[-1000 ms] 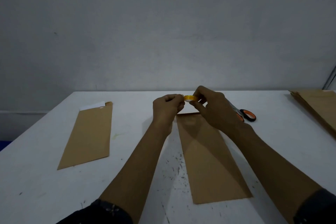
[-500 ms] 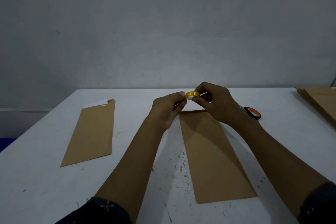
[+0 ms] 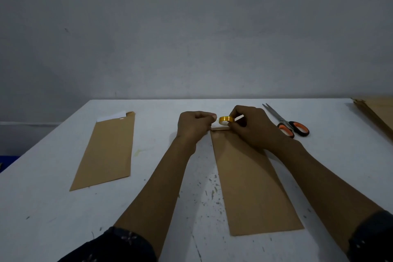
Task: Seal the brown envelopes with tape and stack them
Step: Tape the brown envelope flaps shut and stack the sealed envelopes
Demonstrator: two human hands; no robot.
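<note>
On the left of the white table (image 3: pixel 53 176) lay a brown envelope (image 3: pixel 106 151), flat, with a white sheet (image 3: pixel 111 116) poking out of its far open end. Near the middle, the left hand (image 3: pixel 194 126) had its fingers curled with the tips pinched together beside the tape roll (image 3: pixel 226 120); whether they nipped a tape end could not be told. The small yellow roll was held over the far end of a second brown envelope (image 3: pixel 251 187), which lay flat and lengthwise. The right hand (image 3: pixel 253 126) gripped the roll with curled fingers. Just beside it lay scissors (image 3: pixel 287 122) with orange and black handles. At the far right edge sat a stack of envelopes (image 3: pixel 378 110)
</note>
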